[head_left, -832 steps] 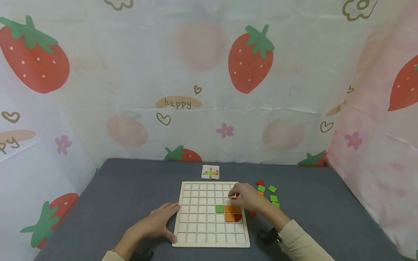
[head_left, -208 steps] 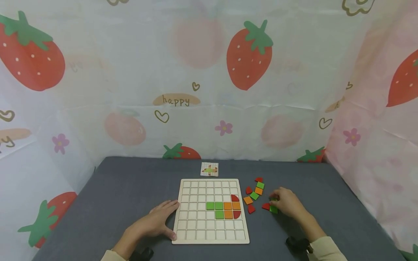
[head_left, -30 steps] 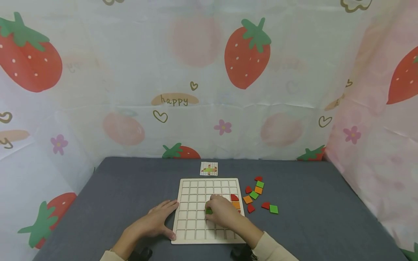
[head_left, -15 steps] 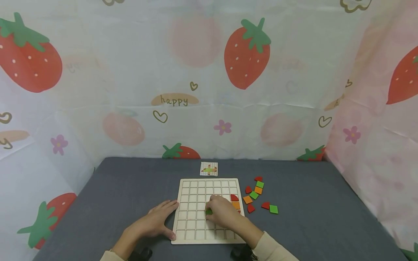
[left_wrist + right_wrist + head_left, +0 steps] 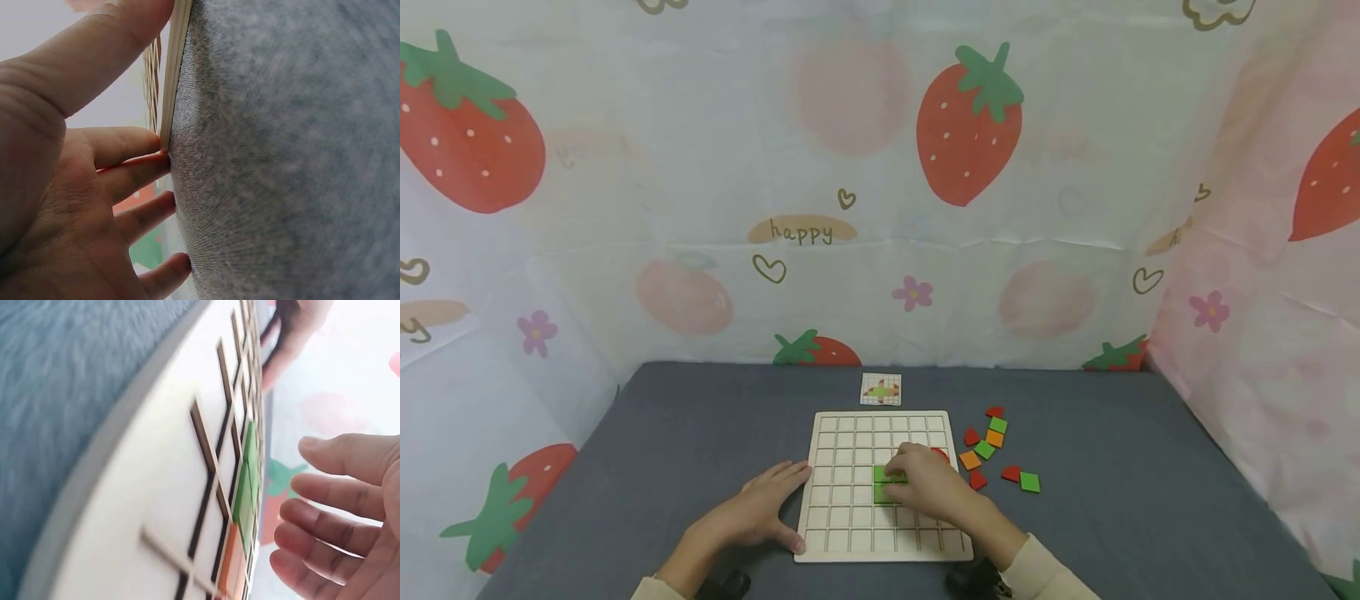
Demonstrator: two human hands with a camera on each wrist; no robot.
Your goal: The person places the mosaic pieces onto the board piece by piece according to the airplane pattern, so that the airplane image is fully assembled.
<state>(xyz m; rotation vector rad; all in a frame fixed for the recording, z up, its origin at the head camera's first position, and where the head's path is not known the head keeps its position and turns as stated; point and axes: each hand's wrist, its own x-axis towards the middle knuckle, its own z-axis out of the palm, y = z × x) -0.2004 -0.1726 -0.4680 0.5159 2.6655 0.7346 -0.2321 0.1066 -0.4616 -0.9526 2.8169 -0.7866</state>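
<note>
A pale wooden grid board (image 5: 842, 537) lies flat on the dark grey cloth. My left hand (image 5: 756, 512) touches its left edge with thumb and fingers spread, the thumb and index fingertips at the rim in the left wrist view. Over the board's right half, my right hand (image 5: 928, 485) hovers with loosely bent fingers and nothing between them. Just below its fingertips sit green square tiles (image 5: 883, 494) in the grid cells. An orange tile (image 5: 232, 556) shows beside them in the right wrist view. Part of a red rounded tile (image 5: 940, 453) peeks out behind the hand, which hides other cells.
Right of the board lie loose tiles: several red rounded ones (image 5: 1011, 473), green squares (image 5: 1030, 482) and orange squares (image 5: 970, 460). A small picture card (image 5: 881, 389) with a coloured grid pattern lies beyond the board. A strawberry-print curtain (image 5: 880, 292) stands behind the table.
My right hand has let go of a green tile, which now sits in the grid, and has risen slightly rightward. Earlier it was among the loose tiles. My left hand stays put.
</note>
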